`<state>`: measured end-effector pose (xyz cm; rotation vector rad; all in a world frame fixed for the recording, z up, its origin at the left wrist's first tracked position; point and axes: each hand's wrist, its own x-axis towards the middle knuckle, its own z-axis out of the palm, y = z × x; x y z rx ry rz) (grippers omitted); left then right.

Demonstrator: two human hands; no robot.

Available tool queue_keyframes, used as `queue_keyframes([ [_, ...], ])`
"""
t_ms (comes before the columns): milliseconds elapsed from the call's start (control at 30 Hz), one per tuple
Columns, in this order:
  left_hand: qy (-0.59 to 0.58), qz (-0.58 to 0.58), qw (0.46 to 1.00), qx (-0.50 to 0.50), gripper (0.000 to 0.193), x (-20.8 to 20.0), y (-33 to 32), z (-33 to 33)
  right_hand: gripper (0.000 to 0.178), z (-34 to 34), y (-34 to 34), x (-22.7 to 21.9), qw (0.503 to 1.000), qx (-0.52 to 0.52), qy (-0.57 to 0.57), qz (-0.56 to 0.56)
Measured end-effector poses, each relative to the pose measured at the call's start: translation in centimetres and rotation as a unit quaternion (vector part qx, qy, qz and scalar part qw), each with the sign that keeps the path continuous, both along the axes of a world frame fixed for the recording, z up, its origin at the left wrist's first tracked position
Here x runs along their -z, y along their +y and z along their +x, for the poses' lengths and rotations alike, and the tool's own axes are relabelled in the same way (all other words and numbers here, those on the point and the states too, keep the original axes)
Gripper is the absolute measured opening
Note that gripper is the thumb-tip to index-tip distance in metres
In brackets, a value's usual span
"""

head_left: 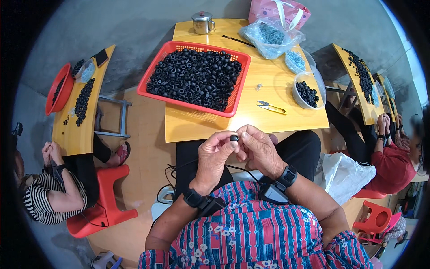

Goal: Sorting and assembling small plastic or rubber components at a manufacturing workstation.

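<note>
Just in front of the table's near edge, my left hand [212, 158] pinches a small round black plastic part [234, 138] between thumb and fingers. My right hand [260, 151] meets it from the other side, fingertips pressed together against the part; whatever else lies between them is too small to make out. A red plastic basket [148, 92], heaped with the same kind of black parts [195, 76], stands on the table beyond my hands. To its right lie yellow-handled thread snips [272, 107]. A clear tub [299, 99] at the right holds more black parts [307, 94].
The yellow table [192, 131] also carries a metal lidded mug [203, 22], a black pen [238, 41], a bag of small bluish pieces [271, 35], a dish of them [295, 61] and a pink bag [264, 10]. People sit at side tables, left [67, 134] and right [354, 76].
</note>
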<state>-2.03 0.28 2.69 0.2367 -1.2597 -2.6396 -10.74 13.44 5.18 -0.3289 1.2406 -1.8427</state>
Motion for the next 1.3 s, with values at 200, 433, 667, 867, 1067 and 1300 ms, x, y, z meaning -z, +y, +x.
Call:
queue_keyframes([
  [200,-0.026,0.0,0.999,-0.025,0.022,0.3,0.2,-0.2,0.025,-0.7,0.0,-1.4,0.996,-0.077,0.013,0.046],
  [433,0.019,-0.429,0.901,-0.064,0.022,-1.8,-3.0,-0.1,0.026,-2.2,-0.4,-2.5,0.979,-0.129,0.069,0.14],
  [667,-0.031,-0.302,0.949,-0.078,0.017,1.1,-3.5,0.6,0.009,-5.5,-3.8,-4.0,0.826,0.004,0.521,0.213],
  [867,-0.038,-0.229,0.97,-0.066,0.017,2.3,-3.8,0.4,0.008,-10.8,-7.8,-2.9,0.577,-0.073,0.776,0.243],
  [1067,-0.043,-0.216,0.975,-0.023,0.02,2.0,-4.0,0.6,0.01,-11.7,-10.8,-1.8,0.448,-0.22,0.776,0.385],
  [1300,-0.048,-0.238,0.97,-0.025,0.019,2.3,-4.0,0.8,0.011,-10.8,-12.7,-2.1,0.398,-0.262,0.766,0.431],
])
